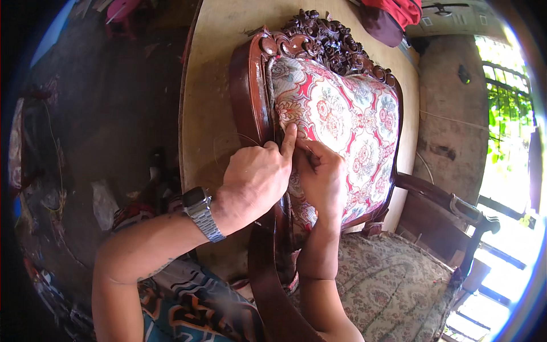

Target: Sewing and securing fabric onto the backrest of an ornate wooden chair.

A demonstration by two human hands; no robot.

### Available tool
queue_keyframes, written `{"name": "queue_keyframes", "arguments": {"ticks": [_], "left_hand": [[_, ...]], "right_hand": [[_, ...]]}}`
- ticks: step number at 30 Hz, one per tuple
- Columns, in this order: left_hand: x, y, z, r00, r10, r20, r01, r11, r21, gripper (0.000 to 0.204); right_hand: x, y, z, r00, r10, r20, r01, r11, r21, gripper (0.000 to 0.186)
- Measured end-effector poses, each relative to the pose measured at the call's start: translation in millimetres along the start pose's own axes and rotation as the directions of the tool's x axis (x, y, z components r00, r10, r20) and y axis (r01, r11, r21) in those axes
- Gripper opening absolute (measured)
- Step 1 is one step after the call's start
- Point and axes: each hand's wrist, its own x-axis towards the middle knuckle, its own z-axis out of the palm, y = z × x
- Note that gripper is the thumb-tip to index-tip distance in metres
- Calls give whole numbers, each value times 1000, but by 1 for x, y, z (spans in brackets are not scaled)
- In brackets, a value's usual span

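A carved, dark wooden chair back point(249, 85) holds a padded panel of floral fabric point(364, 119) in red, cream and grey. At the panel's left edge my left hand point(256, 174) presses its straight index finger onto the fabric; its other fingers curl in beside the wooden frame, and whatever they grip is hidden. Close beside it, my right hand point(322, 174) is closed in a pinch at the same fabric edge. What sits between its fingertips is too small to make out. A thin curved strand point(244, 135) shows just left of my left hand.
The chair's seat point(393, 285) has worn, patterned cloth, with a wooden armrest point(450, 205) at the right. Behind the back stands a plywood board point(208, 74). A red and dark bag point(390, 20) lies at the top. Scraps and a plastic bag point(103, 205) litter the dark floor at left.
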Motion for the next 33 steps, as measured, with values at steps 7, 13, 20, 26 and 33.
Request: {"name": "queue_keyframes", "arguments": {"ticks": [7,13,20,26,33], "left_hand": [[2,10,14,998,-5,-64,17,984,177,59],[1,6,18,997,5,-74,17,958,285,56],[-2,3,16,1000,-8,-13,11,962,274,56],[2,-2,8,999,34,13,-36,970,241,55],[3,-3,9,998,54,35,-61,965,256,57]], "right_hand": [[22,33,-42,963,-247,107,238,967,90,6],[81,-2,-35,896,-343,281,355,935,7,17],[108,-23,-33,845,-273,460,380,911,-158,21],[117,-23,-43,667,-641,380,699,715,-21,14],[116,-15,-38,867,-405,291,391,914,109,13]]}}
